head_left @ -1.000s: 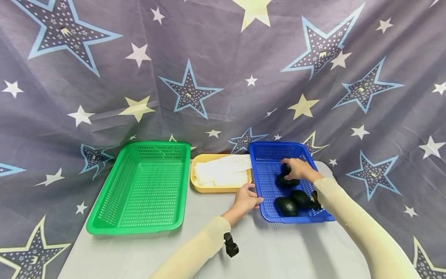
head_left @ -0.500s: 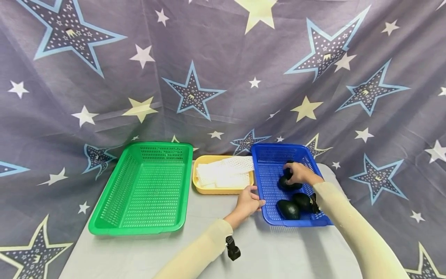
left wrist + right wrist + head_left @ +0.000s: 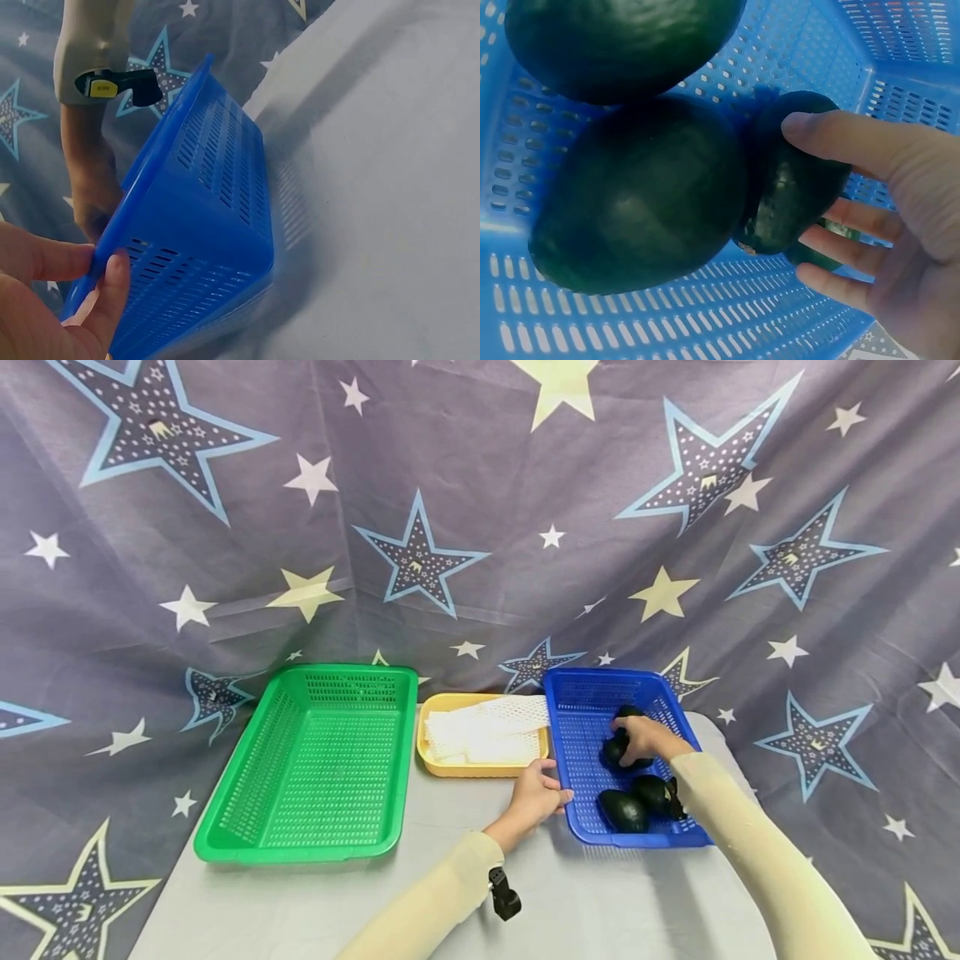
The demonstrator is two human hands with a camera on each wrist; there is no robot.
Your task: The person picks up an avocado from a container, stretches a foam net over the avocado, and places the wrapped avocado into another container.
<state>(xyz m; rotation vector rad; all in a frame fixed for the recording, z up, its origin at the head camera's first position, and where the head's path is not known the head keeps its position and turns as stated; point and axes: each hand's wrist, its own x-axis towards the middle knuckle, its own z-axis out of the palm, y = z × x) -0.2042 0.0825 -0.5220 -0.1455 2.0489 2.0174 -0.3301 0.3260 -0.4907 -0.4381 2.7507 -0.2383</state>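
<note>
In the head view, a blue basket at right contains several dark green avocados. My left hand pinches the basket's near left rim; the left wrist view shows the thumb on one side of that rim and fingers on the other. Inside the basket, my right hand grips one avocado, thumb over its top and fingers around its far side. Another avocado is partly hidden behind those fingers. Beside the gripped one lie two larger-looking avocados, nearer the right wrist camera.
Left of the blue basket, a yellow tray bears white foam netting. A green basket with a bare floor stands farther left. A starred cloth hangs behind the pale table.
The head view has shifted slightly. My right hand has settled around the avocado at the back of the basket. My left hand still holds the rim.
</note>
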